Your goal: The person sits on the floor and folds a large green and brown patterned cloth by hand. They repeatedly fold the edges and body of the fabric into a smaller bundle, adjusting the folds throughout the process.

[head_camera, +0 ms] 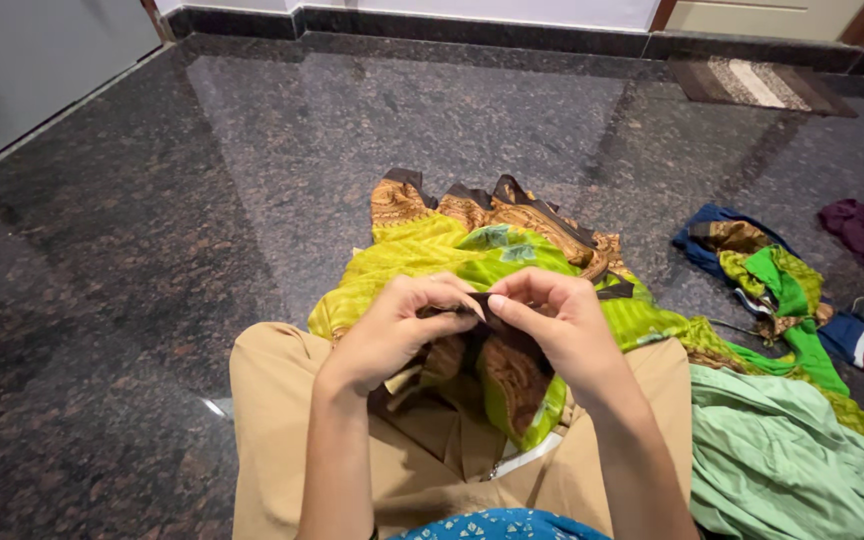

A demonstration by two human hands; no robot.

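Left hand (387,335) and right hand (552,320) pinch dark border of green cloth (452,255). Risk: thin edge slips from fingertips, cloth slides off lap onto floor (102,300).

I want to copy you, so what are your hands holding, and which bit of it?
Both hands, left hand and right hand, pinch the dark brown border edge of the green and brown patterned cloth, fingertips close together.

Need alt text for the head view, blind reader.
Seated on a dark granite floor, a person's left hand and right hand pinch the dark edge of a yellow-green patterned cloth over their lap; more clothes lie alongside.
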